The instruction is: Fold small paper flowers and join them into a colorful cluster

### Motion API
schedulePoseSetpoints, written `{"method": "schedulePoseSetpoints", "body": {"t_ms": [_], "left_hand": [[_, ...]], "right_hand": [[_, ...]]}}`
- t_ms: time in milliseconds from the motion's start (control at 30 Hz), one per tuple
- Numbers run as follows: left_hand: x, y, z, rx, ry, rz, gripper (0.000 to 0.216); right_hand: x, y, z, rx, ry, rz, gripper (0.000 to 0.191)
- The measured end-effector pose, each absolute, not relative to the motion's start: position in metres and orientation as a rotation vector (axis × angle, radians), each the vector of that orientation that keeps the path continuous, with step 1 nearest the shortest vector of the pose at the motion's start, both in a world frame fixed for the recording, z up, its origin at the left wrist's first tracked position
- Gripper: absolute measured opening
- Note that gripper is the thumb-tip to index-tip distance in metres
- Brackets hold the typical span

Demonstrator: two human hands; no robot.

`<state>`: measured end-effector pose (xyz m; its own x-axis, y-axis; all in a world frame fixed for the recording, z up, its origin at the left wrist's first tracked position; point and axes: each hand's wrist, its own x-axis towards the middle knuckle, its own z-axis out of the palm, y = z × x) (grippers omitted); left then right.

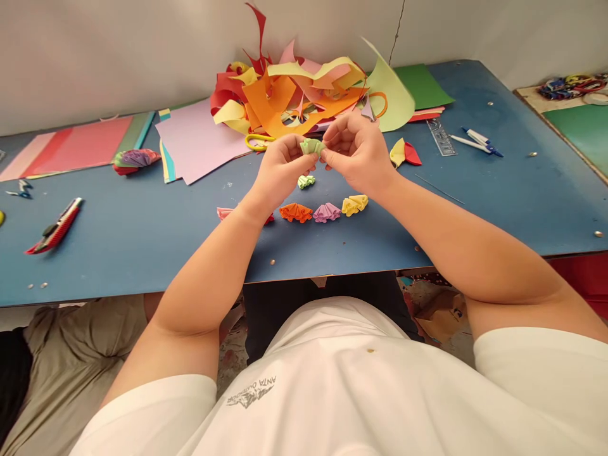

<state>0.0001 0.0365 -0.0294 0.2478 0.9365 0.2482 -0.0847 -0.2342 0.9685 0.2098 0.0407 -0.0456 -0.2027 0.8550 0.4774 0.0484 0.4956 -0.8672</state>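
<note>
Both my hands meet above the blue table and pinch one small pleated light-green paper piece. My left hand grips its left side, my right hand its right side, fingers curled. Below them lies another green folded piece. Nearer to me sits a row of folded paper fans: pink, orange, purple and yellow.
A heap of curled paper offcuts and yellow-handled scissors lie behind my hands. Coloured sheets lie at the left, a multicoloured fan and a red utility knife farther left. A ruler and pens lie at the right.
</note>
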Motion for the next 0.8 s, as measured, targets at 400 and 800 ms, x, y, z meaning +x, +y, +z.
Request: {"method": "schedulePoseSetpoints", "body": {"t_ms": [400, 800], "left_hand": [[0.005, 0.034, -0.037, 1.528, 0.786, 1.266, 0.045], [0.003, 0.034, -0.041, 1.572, 0.807, 1.377, 0.042]], "right_hand": [[0.206, 0.049, -0.059, -0.782, -1.567, 0.880, 0.070], [0.202, 0.049, -0.058, -0.696, -1.559, 0.872, 0.065]]}}
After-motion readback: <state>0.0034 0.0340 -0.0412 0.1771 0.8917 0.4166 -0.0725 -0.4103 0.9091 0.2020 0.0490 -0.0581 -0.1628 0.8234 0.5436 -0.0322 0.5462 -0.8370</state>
